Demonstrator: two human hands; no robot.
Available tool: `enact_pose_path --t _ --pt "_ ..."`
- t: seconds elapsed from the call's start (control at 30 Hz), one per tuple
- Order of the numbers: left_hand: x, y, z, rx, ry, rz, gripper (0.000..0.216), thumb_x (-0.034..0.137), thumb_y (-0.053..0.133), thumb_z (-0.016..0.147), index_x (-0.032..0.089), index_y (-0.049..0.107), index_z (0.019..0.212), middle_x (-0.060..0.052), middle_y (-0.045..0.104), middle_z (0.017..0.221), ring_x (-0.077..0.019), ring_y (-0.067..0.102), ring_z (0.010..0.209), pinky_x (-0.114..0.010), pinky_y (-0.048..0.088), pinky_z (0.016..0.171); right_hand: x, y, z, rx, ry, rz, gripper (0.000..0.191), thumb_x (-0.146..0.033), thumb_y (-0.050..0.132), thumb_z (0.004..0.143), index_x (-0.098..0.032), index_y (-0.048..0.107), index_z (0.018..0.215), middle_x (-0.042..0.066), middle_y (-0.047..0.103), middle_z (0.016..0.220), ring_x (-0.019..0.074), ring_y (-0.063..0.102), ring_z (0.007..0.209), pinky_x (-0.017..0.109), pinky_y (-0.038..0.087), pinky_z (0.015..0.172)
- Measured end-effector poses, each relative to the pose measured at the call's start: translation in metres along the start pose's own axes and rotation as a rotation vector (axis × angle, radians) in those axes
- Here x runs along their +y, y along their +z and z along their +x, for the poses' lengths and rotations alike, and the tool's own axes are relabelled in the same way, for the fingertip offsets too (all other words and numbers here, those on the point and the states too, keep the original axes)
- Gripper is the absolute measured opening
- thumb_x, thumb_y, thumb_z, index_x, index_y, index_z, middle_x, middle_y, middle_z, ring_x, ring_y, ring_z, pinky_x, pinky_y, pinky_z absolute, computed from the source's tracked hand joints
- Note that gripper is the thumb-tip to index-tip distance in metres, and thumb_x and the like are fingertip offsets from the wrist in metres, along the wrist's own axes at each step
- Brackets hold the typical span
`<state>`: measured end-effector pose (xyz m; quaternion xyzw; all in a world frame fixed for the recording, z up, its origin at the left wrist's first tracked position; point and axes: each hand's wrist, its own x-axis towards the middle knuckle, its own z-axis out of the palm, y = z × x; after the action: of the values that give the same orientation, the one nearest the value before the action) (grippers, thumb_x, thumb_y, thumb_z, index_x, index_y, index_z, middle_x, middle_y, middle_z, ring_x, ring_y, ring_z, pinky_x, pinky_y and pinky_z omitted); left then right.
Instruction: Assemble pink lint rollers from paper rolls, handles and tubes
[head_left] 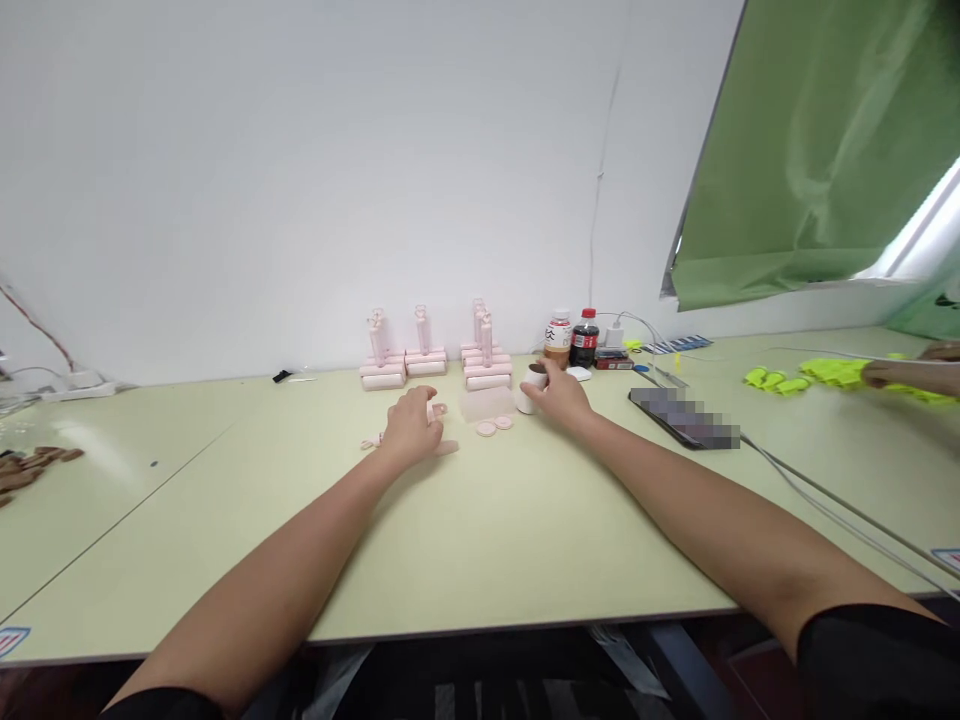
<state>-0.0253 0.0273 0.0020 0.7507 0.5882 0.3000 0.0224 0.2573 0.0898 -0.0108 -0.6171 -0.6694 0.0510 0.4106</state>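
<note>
White cylinder [527, 401] with a dark open top stood upright on the counter [487, 540], just right of the middle toward the far side. My right grip [564, 397] was closed on it, fingers at the upper rim and thumb against the near side. My left grip [414, 425] was curled low over the counter, left of the cylinder; whether it had hold of anything I could not tell, as my own hand hid the contact. One small pink piece [441, 409] showed at its right edge, and a loop-ended piece [370, 444] lay on its left.

Between both grips I recorded a pale translucent box [486, 404], with two pink discs [495, 427] lying flat on its near side. Beyond, close to the wall, stood pink-and-white boxes [383, 377] bearing clear pink uprights [422, 330].

Far right of the cylinder were two bottles: a white-capped bottle [556, 345] with brown contents and a red-capped bottle [583, 345] with dark contents. A dark flat device [679, 418] lay right of my right grip. At the far right, a co-worker's hand [900, 375] was over bright yellow pieces [829, 372]. Brown pieces [34, 468] were heaped at the left edge.
</note>
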Motion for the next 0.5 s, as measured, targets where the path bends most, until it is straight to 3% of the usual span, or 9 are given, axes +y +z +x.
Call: enact_pose_path --t 0.07,0.13,0.2,0.27,0.4,0.5 --pt "-0.001 -0.003 0.002 -0.065 -0.018 0.101 0.042 0.016 0.052 0.075 0.021 0.053 0.116 -0.012 0.059 0.124 -0.0301 0.053 0.117 -0.047 0.041 0.096 0.003 0.004 -0.001 -0.055 -0.047 -0.073 0.066 -0.045 0.059 0.081 -0.017 0.044 0.139 0.015 0.063 0.120 0.0306 0.060 0.101 0.042 0.046 0.085" --pt "0.005 -0.006 0.000 -0.073 0.057 0.128 0.033 0.017 0.049 0.078 0.022 0.058 0.110 -0.010 0.060 0.122 -0.0280 0.054 0.116 -0.046 0.039 0.098 -0.001 0.005 -0.003 -0.013 -0.106 -0.116 0.072 -0.045 0.059 0.082 -0.014 0.039 0.143 0.018 0.058 0.128 0.0325 0.055 0.111 0.043 0.044 0.091" --pt "0.018 -0.007 -0.007 -0.092 0.209 0.142 0.026 0.022 0.044 0.085 0.022 0.063 0.104 -0.007 0.062 0.121 -0.0253 0.055 0.114 -0.045 0.036 0.101 -0.009 0.003 -0.007 0.076 -0.175 -0.148 0.062 -0.041 0.057 0.084 -0.011 0.046 0.137 0.020 0.054 0.130 0.0334 0.049 0.117 0.044 0.040 0.097" --pt "0.036 -0.004 -0.016 -0.196 0.354 0.162 0.031 0.034 0.039 0.093 0.023 0.064 0.108 -0.007 0.064 0.122 -0.0256 0.055 0.116 -0.048 0.032 0.104 -0.019 0.000 -0.015 0.095 -0.265 -0.158 0.042 -0.031 0.049 0.088 -0.010 0.057 0.124 0.019 0.057 0.126 0.0311 0.049 0.117 0.042 0.038 0.100" --pt "0.065 0.012 -0.033 -0.436 0.411 0.193 0.059 0.055 0.026 0.096 0.015 0.049 0.132 -0.018 0.048 0.143 -0.0313 0.045 0.132 -0.056 0.024 0.109 -0.037 0.002 -0.036 -0.248 -0.318 -0.157 0.028 -0.016 0.043 0.088 -0.015 0.066 0.104 0.011 0.068 0.105 0.0235 0.061 0.097 0.032 0.044 0.084" --pt "0.070 0.025 -0.035 -0.506 0.397 0.228 0.066 0.062 0.025 0.093 0.014 0.045 0.135 -0.022 0.040 0.148 -0.0349 0.039 0.136 -0.060 0.019 0.110 -0.044 0.009 -0.048 -0.358 -0.280 -0.178 0.029 -0.016 0.047 0.086 -0.017 0.066 0.108 0.010 0.072 0.099 0.0236 0.065 0.088 0.030 0.044 0.073"
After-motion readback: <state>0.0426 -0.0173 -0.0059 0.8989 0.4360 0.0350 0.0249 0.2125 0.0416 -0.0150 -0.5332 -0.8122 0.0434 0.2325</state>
